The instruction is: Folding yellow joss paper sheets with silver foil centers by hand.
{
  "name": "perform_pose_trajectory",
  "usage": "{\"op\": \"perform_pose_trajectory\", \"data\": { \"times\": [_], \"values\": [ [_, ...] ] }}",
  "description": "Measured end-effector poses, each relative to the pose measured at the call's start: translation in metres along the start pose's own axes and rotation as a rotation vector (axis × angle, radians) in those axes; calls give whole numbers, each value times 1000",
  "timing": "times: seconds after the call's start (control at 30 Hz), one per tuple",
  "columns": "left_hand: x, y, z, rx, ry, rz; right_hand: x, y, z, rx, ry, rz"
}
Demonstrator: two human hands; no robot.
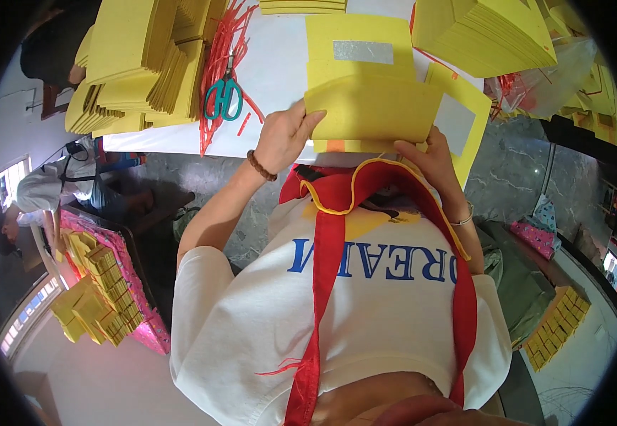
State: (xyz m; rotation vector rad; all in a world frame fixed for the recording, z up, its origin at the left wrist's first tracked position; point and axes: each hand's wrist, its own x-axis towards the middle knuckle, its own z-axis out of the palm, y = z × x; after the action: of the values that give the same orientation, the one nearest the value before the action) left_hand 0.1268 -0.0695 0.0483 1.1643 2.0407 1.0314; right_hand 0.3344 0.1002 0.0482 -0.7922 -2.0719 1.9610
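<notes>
Between my hands a piece of yellow paper [376,106] is raised and slightly curved near the table's front edge. My left hand [288,133] is closed on its left end, thumb along the side. At the lower right corner my right hand [433,160] pinches the same paper; part of its grip is hidden. Just behind it lies a yellow sheet with a silver patch [363,52]. Another patched yellow sheet [457,117] lies on the right, partly under the held paper. Teal-handled scissors [224,98] rest on red strips [212,131] left of my left hand.
Tall stacks of yellow paper [127,53] stand on the white-covered table [159,144] at left, with another stack [482,32] at right. A clear plastic bag [553,78] is beyond that. Another person [56,177] sits far left by a pink-covered table [153,319] holding yellow bundles.
</notes>
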Motion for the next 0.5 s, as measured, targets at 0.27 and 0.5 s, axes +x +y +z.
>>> {"op": "perform_pose_trajectory", "data": {
  "times": [0.27, 0.5],
  "values": [
    [23, -15, 6, -143, -34, -87, 10, -17, 25, 107, 382, -143],
    [32, -5, 1, -395, -77, -304, 23, 4, 23, -72, 440, -38]
  ]
}}
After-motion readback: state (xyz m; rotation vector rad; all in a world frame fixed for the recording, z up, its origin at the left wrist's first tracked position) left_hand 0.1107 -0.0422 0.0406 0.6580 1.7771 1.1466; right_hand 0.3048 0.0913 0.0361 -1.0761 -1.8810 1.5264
